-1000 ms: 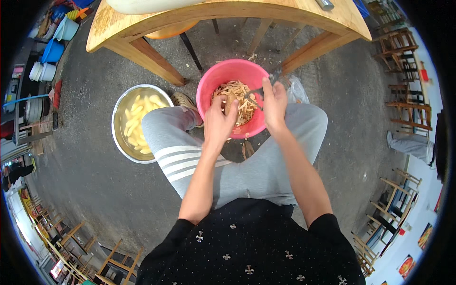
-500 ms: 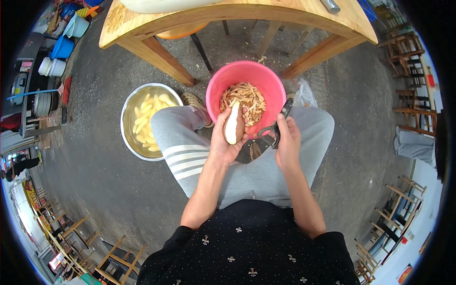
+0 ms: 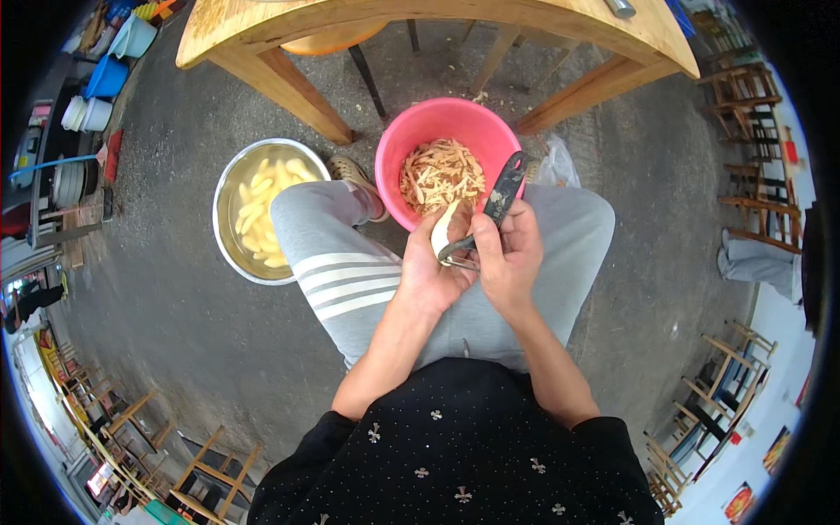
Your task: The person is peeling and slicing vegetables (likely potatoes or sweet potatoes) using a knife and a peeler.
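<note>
My left hand (image 3: 429, 271) is closed around a partly peeled sweet potato (image 3: 444, 238), with pale flesh bare on its left and reddish-brown skin on its right. My right hand (image 3: 510, 262) grips a black-handled peeler (image 3: 501, 194), whose blade end lies against the near end of the root. Just beyond both hands stands a pink bucket (image 3: 391, 144), with a heap of peel strips (image 3: 442, 175) inside. To the left, a steel basin (image 3: 226, 254) holds several peeled pale-yellow sweet potatoes (image 3: 258, 214) in water.
A wooden table (image 3: 385, 19) spans the far side, with an orange-topped stool (image 3: 328, 39) beneath it. Next to the bucket on the right is a clear plastic bag (image 3: 558, 164). My knees flank the bucket. Wooden chairs (image 3: 214, 472) line the lower left and the right side.
My right hand has brought the peeler leftward onto the sweet potato. My left hand has turned the root and shifted slightly right and nearer, so the hands now meet.
</note>
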The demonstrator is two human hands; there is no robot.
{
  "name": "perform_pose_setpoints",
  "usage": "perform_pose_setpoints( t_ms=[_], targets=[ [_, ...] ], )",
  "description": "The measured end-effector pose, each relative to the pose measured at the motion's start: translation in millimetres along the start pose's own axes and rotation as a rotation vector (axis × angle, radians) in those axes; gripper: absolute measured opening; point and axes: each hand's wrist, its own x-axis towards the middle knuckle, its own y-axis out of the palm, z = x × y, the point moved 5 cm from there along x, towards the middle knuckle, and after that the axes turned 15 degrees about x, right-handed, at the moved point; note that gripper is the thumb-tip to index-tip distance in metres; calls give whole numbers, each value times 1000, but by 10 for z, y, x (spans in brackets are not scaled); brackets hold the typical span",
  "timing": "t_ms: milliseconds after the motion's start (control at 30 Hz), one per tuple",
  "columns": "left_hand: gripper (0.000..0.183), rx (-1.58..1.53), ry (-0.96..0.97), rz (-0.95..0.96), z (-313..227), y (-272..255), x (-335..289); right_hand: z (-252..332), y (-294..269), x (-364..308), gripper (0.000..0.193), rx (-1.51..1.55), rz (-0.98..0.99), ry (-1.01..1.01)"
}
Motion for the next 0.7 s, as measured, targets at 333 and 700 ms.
perform_pose_setpoints(
  t_ms=[333, 700],
  targets=[
    [34, 33, -40, 127, 97, -6, -81, 38, 65, 18, 27, -187, 184, -1],
    [40, 90, 94, 47, -52, 35, -107, -187, 79, 255, 21, -85, -89, 275]
  ],
)
